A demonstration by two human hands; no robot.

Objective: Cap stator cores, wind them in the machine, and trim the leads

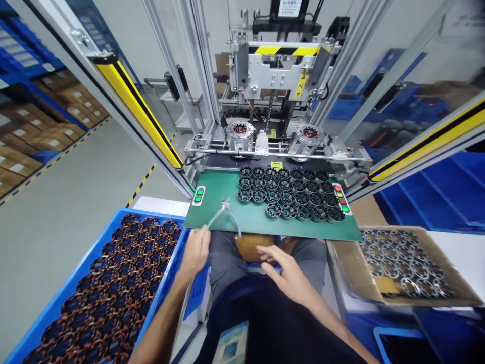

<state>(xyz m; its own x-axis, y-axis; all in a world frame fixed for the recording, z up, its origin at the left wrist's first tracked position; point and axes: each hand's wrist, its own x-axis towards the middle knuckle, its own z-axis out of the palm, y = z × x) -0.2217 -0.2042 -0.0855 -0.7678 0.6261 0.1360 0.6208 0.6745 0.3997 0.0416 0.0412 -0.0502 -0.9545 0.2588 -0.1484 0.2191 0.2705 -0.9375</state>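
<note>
My left hand (196,248) is closed on one handle of a pair of pliers (226,205) at the front left edge of the green work board (223,183). The pliers' jaws point away from me over the board, their two handles spread apart. My right hand (279,258) hovers above my lap with fingers stretched out, holding nothing. Beyond it, rows of black-and-silver stator cores (289,196) stand on the board. Two wound stators with copper wire, a left one (240,130) and a right one (308,133), sit in the machine's fixtures.
A blue bin (118,214) of wound stators stands at my left. On the right is a cardboard box (413,299) of silver rings. Green buttons (198,195) and a red button (337,187) flank the board. Yellow light-curtain bars (142,114) frame the machine.
</note>
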